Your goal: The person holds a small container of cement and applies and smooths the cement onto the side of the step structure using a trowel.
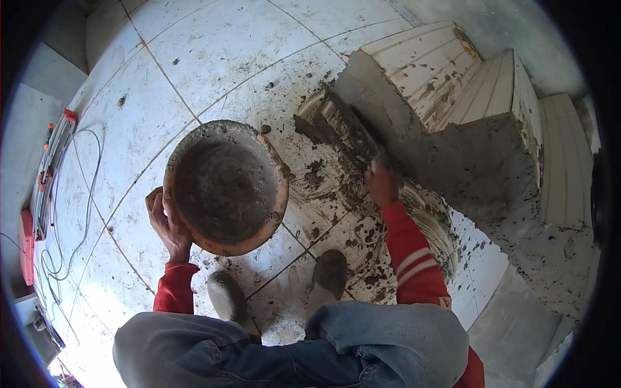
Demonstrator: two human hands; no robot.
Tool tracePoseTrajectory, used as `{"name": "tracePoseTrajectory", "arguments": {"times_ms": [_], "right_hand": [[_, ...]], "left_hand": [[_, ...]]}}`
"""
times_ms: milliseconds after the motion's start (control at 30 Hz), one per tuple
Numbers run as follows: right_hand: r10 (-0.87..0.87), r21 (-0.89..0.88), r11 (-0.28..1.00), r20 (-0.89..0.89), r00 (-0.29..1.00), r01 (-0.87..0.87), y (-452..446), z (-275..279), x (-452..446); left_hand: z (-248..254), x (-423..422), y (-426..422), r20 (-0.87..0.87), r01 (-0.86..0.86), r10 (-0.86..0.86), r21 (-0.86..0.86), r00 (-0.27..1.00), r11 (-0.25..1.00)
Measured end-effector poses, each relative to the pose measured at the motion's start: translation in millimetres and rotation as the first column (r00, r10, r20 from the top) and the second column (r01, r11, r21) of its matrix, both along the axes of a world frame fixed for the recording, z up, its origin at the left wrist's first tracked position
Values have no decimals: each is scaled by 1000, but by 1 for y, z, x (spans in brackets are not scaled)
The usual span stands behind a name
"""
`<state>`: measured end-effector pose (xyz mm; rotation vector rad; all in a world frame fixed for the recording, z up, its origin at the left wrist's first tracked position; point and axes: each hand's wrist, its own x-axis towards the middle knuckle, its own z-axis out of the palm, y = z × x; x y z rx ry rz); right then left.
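A round clay-coloured bowl [282,191] with a crusted rim stands just beyond my feet, grey wet mortar [226,187] in its hollow. My left hand [169,223] grips its left side, thumb near the rim. In my right hand [383,183] is a plastering trowel [356,129], its long, mortar-smeared blade pointing away from me. The blade lies along the lower edge of a stair side coated in grey mortar [472,161]. My fingers hide most of the trowel's handle.
Tiled steps [420,71] rise at the right. Mortar crumbs and smears cover the floor tiles [310,213] between bowl and stairs. My boots [330,273] stand close by. At the left lie a cable [97,168] and a red-ended metal tool [48,174], possibly a tile cutter.
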<state>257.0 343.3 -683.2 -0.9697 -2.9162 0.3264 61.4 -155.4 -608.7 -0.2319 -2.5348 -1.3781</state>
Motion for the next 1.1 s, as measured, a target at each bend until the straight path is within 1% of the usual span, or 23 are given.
{"name": "tracePoseTrajectory", "arguments": {"times_ms": [33,100,133,200,233,300,367,433,467,500,533,567,600,633,700,767,833,867,933,967,1033,1067,1100], "right_hand": [[-1,0,1000,0,1000,1,3,-8,1],[131,-156,980,37,991,-124,7,-18,0],[135,-156,979,29,990,-129,1,1,-5],[241,-157,961,55,969,-230,-15,44,14],[236,-161,961,57,970,-224,-22,52,28],[113,-139,982,-121,986,-130,-26,63,61],[3,-149,988,-188,982,-32,-26,54,113],[-161,-295,944,-25,987,146,-35,66,163],[-168,-297,942,-23,986,153,-27,51,201],[-261,-460,852,42,964,251,-17,28,237],[-338,-600,724,123,933,342,-5,2,268],[-347,-601,718,126,929,350,-20,18,251],[-491,-734,518,166,855,439,-37,31,229],[-608,-829,282,236,758,484,-56,39,200],[-518,-900,227,212,829,372,-71,15,152],[-435,-959,160,145,888,235,-82,12,78],[-446,-990,89,60,893,110,-85,6,22],[-428,-992,82,55,902,99,-84,7,4],[-516,-981,-3,166,840,192,-85,12,-27],[-501,-984,-5,155,852,176,-84,16,-33],[-501,-990,-68,141,854,124,-83,31,-35],[-493,-991,-66,132,860,114,-87,42,-33],[-422,-994,100,-11,907,35,-95,70,-29]], "left_hand": [[1,0,0,21,8,-8,-1,1000,1000],[0,0,-1,7,19,-19,-2,1000,1000],[1,0,-1,-2,13,-13,-2,1000,1000],[3,0,-1,-3,12,-12,-9,1000,1000],[3,0,-1,-3,15,-15,-10,1000,1000],[3,0,-1,-4,18,-19,-15,1000,1000],[4,1,0,0,24,-24,-20,1000,1000],[6,0,0,37,24,-22,-41,999,999],[5,0,1,39,31,-29,-44,999,999],[4,-1,1,46,24,-23,-27,999,999],[3,-1,2,55,17,-17,-10,998,1000],[3,-2,3,57,27,-26,-12,998,1000],[4,-2,3,87,25,-25,2,996,1000],[5,-1,3,119,21,-23,14,993,1000],[4,0,4,113,20,-22,17,993,1000],[3,-2,3,86,-1,-1,27,996,1000],[2,-1,-1,18,25,-24,-35,1000,999],[2,-1,-3,30,28,-27,-49,999,998],[4,1,-1,-17,13,-14,-51,1000,999],[4,1,0,-31,-5,3,-48,1000,999],[3,1,0,-35,-35,34,-48,999,998],[4,2,1,-35,-35,33,-46,999,998],[4,2,2,-33,-31,30,-43,999,999]]}}
